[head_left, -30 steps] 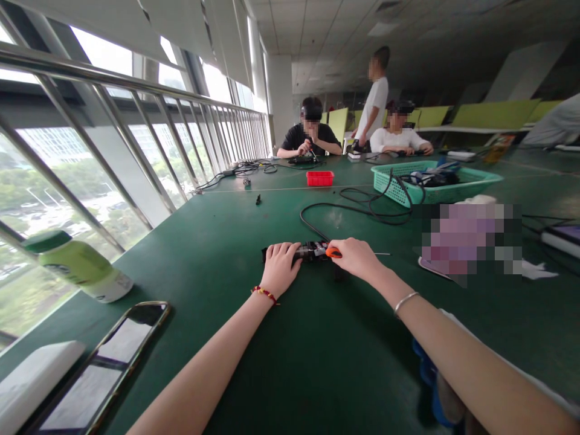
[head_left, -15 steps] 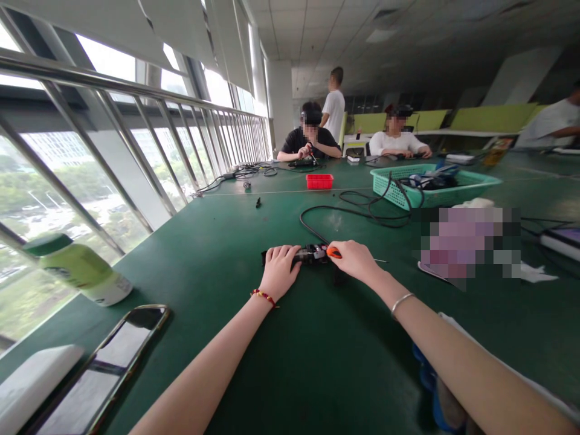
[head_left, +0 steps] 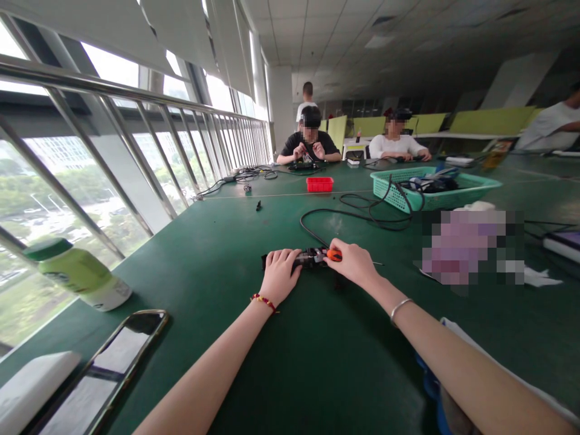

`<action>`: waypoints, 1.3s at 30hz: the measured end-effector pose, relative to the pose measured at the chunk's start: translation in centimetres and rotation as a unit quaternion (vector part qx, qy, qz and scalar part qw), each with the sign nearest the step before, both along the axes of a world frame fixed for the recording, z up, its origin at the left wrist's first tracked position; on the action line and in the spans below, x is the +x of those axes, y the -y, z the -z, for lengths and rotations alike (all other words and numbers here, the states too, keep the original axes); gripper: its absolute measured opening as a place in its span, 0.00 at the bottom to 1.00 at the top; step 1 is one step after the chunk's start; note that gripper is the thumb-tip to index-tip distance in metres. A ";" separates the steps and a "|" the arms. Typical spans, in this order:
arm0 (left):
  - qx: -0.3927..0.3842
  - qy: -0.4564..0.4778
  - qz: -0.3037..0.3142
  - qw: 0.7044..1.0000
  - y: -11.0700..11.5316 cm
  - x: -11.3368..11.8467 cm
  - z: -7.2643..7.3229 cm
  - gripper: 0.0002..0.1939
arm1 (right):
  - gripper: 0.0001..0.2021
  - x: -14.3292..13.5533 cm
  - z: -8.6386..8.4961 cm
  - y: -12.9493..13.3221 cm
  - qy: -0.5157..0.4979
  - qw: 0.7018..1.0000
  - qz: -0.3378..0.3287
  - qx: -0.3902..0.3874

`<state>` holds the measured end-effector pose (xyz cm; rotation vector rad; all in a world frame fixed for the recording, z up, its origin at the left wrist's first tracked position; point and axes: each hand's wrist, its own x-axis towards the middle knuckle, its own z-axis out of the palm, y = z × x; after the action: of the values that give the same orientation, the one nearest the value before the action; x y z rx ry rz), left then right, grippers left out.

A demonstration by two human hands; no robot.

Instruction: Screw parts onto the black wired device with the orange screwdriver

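Left hand [head_left: 281, 275]: grasping palm-down over the left part of the black device [head_left: 312, 258], best pressed firm and flat against any rocking
Right hand [head_left: 356, 263]: closed around an orange-handled tool [head_left: 335, 256], probably steadier with light, even pressure
Thin rod [head_left: 379, 263]: jutting out past the right hand, possibly part of the same tool, worth minding near the palm
Black device: lying on the green table [head_left: 290, 362] straight ahead, between both hands; exact contact with the tool too small to tell
Black cable [head_left: 312, 231]: running out from behind the device, looped towards the teal basket [head_left: 480, 183], best left slack
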<state>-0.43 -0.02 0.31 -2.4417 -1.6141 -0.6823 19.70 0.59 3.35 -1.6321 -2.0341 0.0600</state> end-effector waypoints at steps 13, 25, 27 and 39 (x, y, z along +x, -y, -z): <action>-0.001 -0.006 -0.002 1.000 -0.1 0.1 0.2 0.17 | 0.15 0.9 -4.2 1.4 -0.412 0.896 -0.034 0.164; -0.003 -0.007 0.001 1.000 0.0 0.0 0.0 0.17 | 0.13 0.8 -2.9 0.8 -0.469 0.871 -0.038 0.139; -0.002 -0.007 0.002 1.000 0.0 0.0 0.0 0.17 | 0.13 0.8 -2.9 0.7 -0.468 0.872 -0.039 0.137; 0.005 -0.004 0.006 1.000 -0.2 -0.1 0.3 0.17 | 0.14 1.2 -2.1 0.0 -0.459 0.877 -0.027 0.141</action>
<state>-0.50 0.17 0.03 -2.4472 -1.5906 -0.6806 20.87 0.55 5.44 -1.0450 -1.2632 0.4465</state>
